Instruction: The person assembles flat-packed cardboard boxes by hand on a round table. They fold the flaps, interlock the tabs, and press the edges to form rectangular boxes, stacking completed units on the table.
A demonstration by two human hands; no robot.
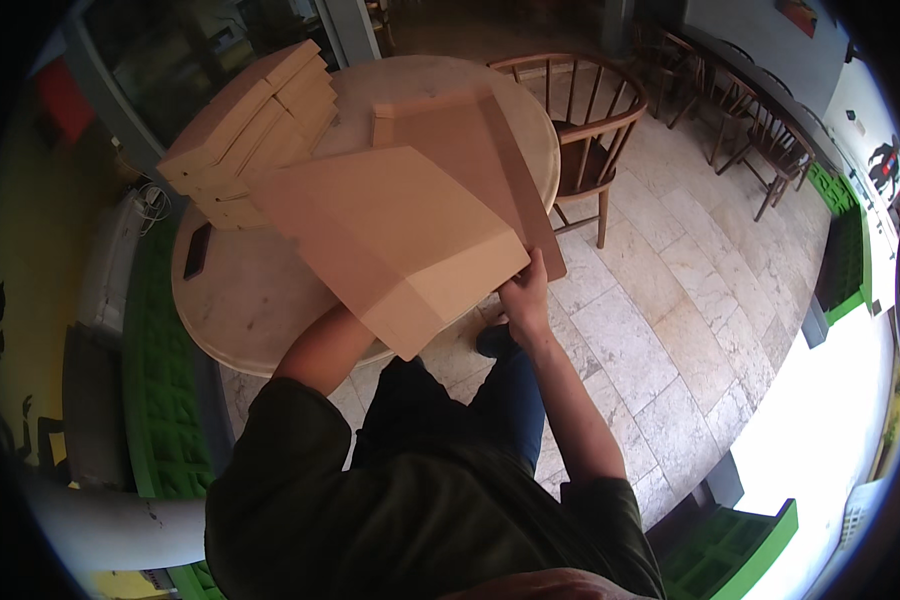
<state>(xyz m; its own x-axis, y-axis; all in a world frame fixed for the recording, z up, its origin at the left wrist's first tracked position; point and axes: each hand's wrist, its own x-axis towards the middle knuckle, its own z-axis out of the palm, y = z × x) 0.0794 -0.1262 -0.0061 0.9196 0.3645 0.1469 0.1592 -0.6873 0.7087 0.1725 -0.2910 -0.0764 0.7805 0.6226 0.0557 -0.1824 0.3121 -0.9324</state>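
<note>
A brown cardboard box (370,215), partly unfolded with creased flaps, is tilted over the near side of a round table (255,300). My right hand (526,292) is closed on its right-hand edge, thumb on top near the corner. From the left, my left forearm (328,345) reaches beneath the cardboard, which hides that hand and its fingers. Behind the raised panel, a second wide cardboard panel (490,140) extends to the right past the table's edge; I cannot tell whether both belong to one box.
A stack of folded cardboard boxes (255,120) stands at the table's left, with a dark phone (198,250) beside it. A wooden armchair (595,140) is close to the table's right side. More wooden chairs (770,150) line a long table at the far right.
</note>
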